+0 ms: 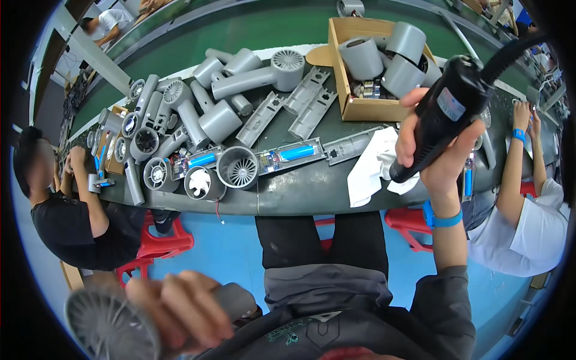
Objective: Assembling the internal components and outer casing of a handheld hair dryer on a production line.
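My right hand [444, 159] is wrapped around a black electric screwdriver [451, 102], whose tip points down and left above a white cloth [369, 174]. A thick black cord runs from its top toward the upper right. At the lower left, my left hand [180, 309], smeared by motion, grips a grey hair-dryer-shaped housing [111, 327] with a slatted round grille. On the bench edge in front of me stand open grey round housings, one with a slatted grille [238, 168] and one with a white fan wheel [200, 183]. Beside them lies a handle shell [291, 156] with a blue battery and circuit board.
A cardboard box [378, 108] of grey cylinders stands at the back right of the dark green bench [312, 192]. Grey housings [180, 102] and handle shells [261, 119] crowd the left and middle. Co-workers sit on both sides, near red stools [171, 237].
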Motion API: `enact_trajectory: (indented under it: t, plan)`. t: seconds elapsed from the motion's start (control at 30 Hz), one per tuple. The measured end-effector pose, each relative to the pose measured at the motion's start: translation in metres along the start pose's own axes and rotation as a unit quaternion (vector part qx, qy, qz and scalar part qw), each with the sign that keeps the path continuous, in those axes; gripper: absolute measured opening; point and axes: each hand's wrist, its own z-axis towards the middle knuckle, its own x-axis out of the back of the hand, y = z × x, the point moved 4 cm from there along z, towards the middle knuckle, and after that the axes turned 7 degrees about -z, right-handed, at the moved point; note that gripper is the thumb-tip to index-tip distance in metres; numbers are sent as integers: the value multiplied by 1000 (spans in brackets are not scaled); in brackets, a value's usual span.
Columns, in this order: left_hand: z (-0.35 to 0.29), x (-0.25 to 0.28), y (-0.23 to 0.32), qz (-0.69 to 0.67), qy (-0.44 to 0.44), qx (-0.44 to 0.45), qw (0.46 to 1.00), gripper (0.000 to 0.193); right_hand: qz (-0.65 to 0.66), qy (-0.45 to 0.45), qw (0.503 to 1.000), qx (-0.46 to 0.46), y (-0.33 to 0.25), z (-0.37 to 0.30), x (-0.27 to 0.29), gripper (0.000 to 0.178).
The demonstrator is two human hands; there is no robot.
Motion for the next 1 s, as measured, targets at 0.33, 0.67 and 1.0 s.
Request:
enact_trajectory:
  t: [0.33,0.67,1.0]
  plan:
    - [-58,45,-81,223,177,499,819,61,-107,74,991,-19,19,17,-9,40]
    - [-66,46,-81,209,157,522,812,69,-313,51,948,21,26,14,-26,66]
    - [-64,48,-83,186,177,459,851,72,-498,60,855,131,-9,-29,-48,50]
